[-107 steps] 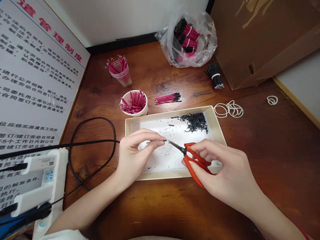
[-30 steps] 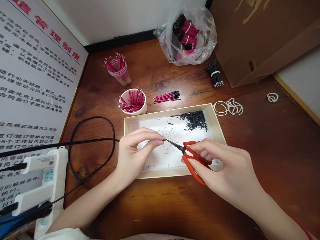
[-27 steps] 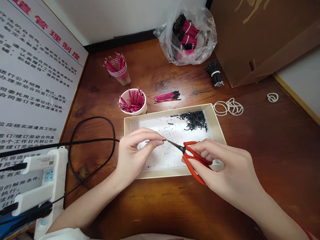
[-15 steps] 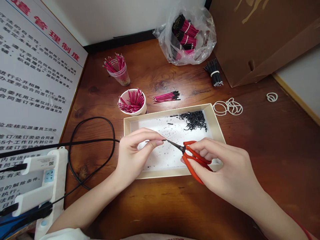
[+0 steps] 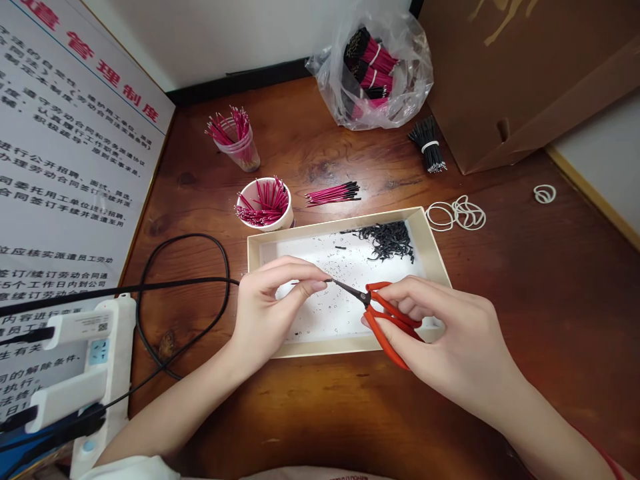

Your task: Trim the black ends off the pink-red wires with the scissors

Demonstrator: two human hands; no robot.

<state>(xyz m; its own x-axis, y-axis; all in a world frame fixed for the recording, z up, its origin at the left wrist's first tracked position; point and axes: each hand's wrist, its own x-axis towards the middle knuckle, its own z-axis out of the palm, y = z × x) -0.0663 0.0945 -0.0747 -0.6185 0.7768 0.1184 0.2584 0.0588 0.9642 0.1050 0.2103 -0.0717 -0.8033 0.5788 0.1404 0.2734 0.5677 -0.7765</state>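
Observation:
Over the shallow box (image 5: 435, 257), my left hand (image 5: 273, 300) pinches a thin black tube (image 5: 327, 281) between thumb and fingertips. Only its short end shows; the fingers cover most of it. My right hand (image 5: 445, 333) is wrapped round red-handled scissors (image 5: 395, 327). Their narrow dark blades point left, nearly together, with the tips at the tube's end. Tiny black rings and clippings are scattered on the box's white floor. In its far right corner lies a pile of short black tubes (image 5: 387, 241).
Beyond the box stand a paper cup (image 5: 280, 217) and a plastic cup (image 5: 253, 159) of red wires. Nearby are loose red-black wires (image 5: 333, 194), a bag of bundles (image 5: 345, 110), a black wire bundle (image 5: 429, 147) and rubber bands (image 5: 455, 215). A power strip (image 5: 117, 360) and cables lie left.
My right hand and the scissors' handles have shifted very slightly left. My left hand and the tube look unmoved.

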